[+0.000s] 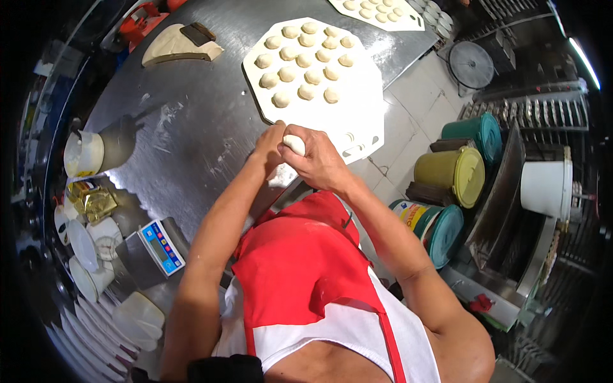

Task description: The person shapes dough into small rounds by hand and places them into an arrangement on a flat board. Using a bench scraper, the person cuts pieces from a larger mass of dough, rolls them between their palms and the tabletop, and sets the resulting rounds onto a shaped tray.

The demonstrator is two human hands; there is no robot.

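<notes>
My right hand is closed around a ball of pale dough, which bulges out at the top between thumb and fingers. Pressed against it is my left hand, curled closed, its fingers partly hidden; what they hold I cannot make out. Both hands are over the near edge of the steel table, just in front of a white board with rows of round dough balls. White flour lies on the table edge below my hands.
A large dough slab with a dark scraper lies far left. On the left stand a white tub and a digital scale. Another board of dough is at the back. Lidded buckets stand on the right.
</notes>
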